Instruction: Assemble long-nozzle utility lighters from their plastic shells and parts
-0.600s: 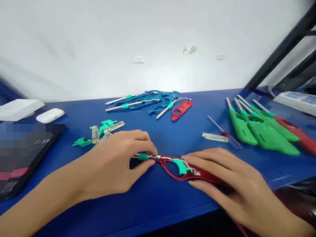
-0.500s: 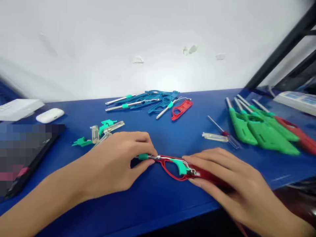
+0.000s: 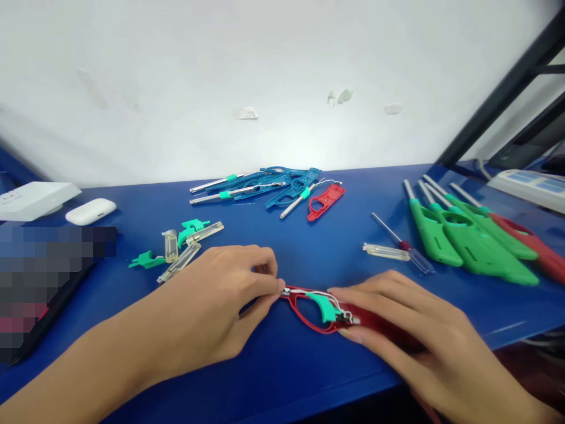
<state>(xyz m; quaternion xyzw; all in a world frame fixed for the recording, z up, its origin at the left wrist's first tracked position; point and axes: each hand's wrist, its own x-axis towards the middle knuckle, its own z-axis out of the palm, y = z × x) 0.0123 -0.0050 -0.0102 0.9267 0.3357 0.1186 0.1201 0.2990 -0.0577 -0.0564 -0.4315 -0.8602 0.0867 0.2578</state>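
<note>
In the head view, my right hand (image 3: 410,324) grips the red lighter casing (image 3: 304,318) from the right, with fingers along its top and the thumb below. A mint-green trigger (image 3: 325,307) sits in the casing, with a white wire running along the upper edge and small metal parts behind it. My left hand (image 3: 238,300) is closed in a pinch at the casing's left tip, on the end of the metal lighter tube (image 3: 286,291). The rest of that tube is hidden behind my left fingers. The casing lies just over the blue table (image 3: 247,377).
Clear fuel tanks (image 3: 180,262) and green triggers (image 3: 148,259) lie left. Blue casings (image 3: 291,185), metal tubes (image 3: 216,199) and a red casing half (image 3: 325,202) lie behind. A screwdriver (image 3: 404,244), another tank (image 3: 386,252) and green lighters (image 3: 474,241) are right.
My left fingers have shifted slightly right onto the tube's end, now covering its green collar. The right hand keeps its hold on the casing. The view has tilted slightly.
</note>
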